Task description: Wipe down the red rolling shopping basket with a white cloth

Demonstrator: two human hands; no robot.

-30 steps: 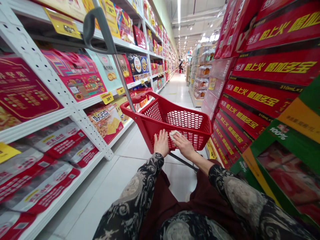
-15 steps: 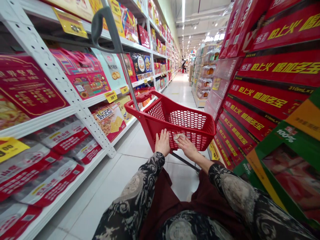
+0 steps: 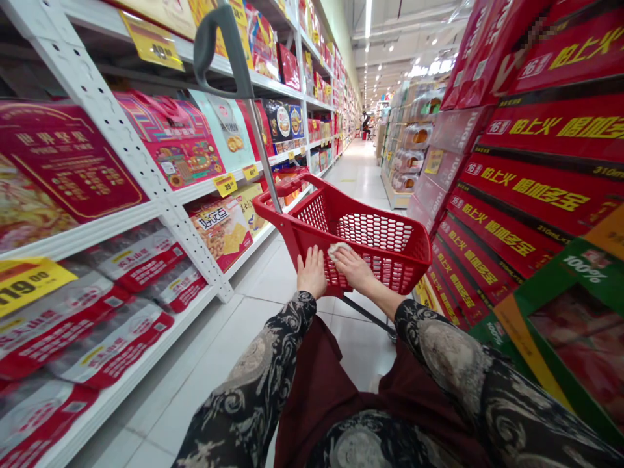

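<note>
A red plastic shopping cart [image 3: 397,257] with a perforated basket stands in front of me, its grey pull handle [image 3: 227,62] rising on a metal pole at the left. My left hand [image 3: 312,273] lies flat on the solid red side panel, fingers stretched and spread, holding nothing. Beside it, my right hand [image 3: 353,268] presses a small crumpled whitish cloth [image 3: 336,249] against the same side, just under the upper rim. Part of the cloth is hidden beneath the fingers.
White shelves [image 3: 188,257] with boxed snacks and packs of bottles line the left. Stacked red drink cartons [image 3: 531,188] and a green box [image 3: 570,305] crowd the right. A tiled aisle [image 3: 348,172] runs ahead, with a person [image 3: 365,123] far off.
My right hand has slid the cloth up and to the left along the cart's side. My left hand has shifted a little left on the panel. The view has turned slightly left.
</note>
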